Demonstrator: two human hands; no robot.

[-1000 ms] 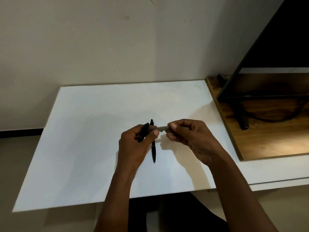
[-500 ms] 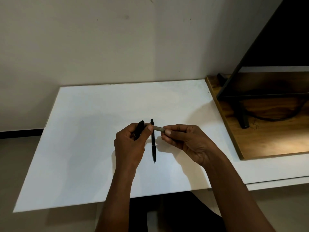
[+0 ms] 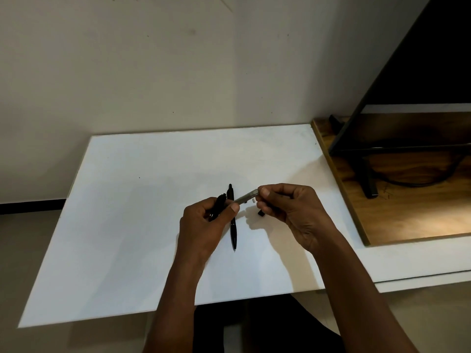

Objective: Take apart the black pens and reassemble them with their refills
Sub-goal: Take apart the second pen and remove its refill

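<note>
Change: the right hand (image 3: 288, 212) is drawing away toward 3 o'clock, tipping the slim grey refill tube (image 3: 246, 197) up toward 2 o'clock.
Left hand: the left hand (image 3: 204, 225) is curling round a black plastic pen barrel (image 3: 218, 203), its thumb touching the tube's lower end.
Right hand: thumb and forefinger are pinching the tube's upper end; a small black piece (image 3: 260, 213) is showing beneath the fingers.
Second pen: a whole black pen (image 3: 233, 230) is lying on the white board (image 3: 127, 225) between the hands, running from 12 to 6 o'clock.

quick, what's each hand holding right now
Left hand: closed, fingers curled round a black pen barrel, thumb on the grey refill.
Right hand: closed, pinching the grey refill's other end.
</note>
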